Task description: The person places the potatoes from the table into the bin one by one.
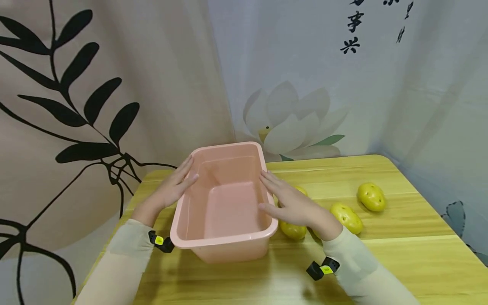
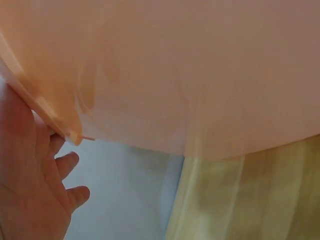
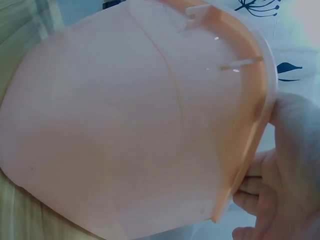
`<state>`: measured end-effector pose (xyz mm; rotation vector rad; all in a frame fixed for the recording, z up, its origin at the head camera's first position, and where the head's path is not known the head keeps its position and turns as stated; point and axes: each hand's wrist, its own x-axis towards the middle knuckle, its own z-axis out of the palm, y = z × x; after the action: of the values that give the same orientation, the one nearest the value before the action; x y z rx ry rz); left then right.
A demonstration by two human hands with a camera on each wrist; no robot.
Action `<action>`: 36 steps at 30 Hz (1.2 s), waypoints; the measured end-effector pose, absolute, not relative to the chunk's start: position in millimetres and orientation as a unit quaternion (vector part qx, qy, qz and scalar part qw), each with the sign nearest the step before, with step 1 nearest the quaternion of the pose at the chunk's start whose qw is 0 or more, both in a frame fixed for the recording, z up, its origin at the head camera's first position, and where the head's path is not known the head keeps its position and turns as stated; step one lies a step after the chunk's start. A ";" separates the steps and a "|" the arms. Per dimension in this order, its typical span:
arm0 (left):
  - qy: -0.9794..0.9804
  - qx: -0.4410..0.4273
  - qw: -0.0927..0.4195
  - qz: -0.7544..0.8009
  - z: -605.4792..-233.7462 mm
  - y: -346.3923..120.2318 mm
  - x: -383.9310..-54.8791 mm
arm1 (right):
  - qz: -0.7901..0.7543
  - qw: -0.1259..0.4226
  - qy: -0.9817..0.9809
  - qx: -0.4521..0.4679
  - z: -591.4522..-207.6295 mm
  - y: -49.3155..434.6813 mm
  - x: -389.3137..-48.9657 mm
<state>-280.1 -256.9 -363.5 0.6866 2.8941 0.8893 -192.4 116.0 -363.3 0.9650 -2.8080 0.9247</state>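
Observation:
Both hands flank a pink plastic basin [image 1: 234, 212], with its hollow facing up and toward me. My left hand [image 1: 170, 191] lies along the left rim, fingers extended and thumb over the edge. Opposite it, my right hand [image 1: 291, 203] presses the right rim with straight fingers, its thumb reaching over the edge. In the left wrist view the basin's outer wall [image 2: 165, 75] fills the top, and the left hand [image 2: 32, 170] meets the rim. The right wrist view has the right hand [image 3: 285, 175] against the rim, fingertips just below it.
Yellow potato-like things lie right of the basin: one [image 1: 371, 197] farther out, another [image 1: 347, 218] by my right wrist, and one [image 1: 292, 230] partly behind my right hand. The wooden table [image 1: 411, 254] ends at a printed curtain [image 1: 171, 76] behind and to the left.

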 end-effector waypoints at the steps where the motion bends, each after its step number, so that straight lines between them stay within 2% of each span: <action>1: 0.928 0.222 0.015 0.298 -365.3 -256.6 -278.5 | 0.294 0.016 -0.904 0.311 -362.5 116.9 -190.6; 7: 0.920 0.230 -0.001 0.317 -370.8 -252.1 -271.6 | 0.288 0.015 -0.910 0.298 -362.5 120.7 -178.8; 22: 0.908 0.242 -0.013 0.343 -375.7 -244.8 -252.9 | 0.274 0.052 -0.908 0.313 -366.2 127.7 -164.4; 36: 0.889 0.265 -0.043 0.371 -379.2 -242.6 -236.7 | 0.248 0.040 -0.916 0.312 -356.0 129.7 -150.3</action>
<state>-236.7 -242.6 -379.2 0.8564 2.8728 1.1979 -150.3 129.7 -356.0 0.9567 -2.8072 0.7615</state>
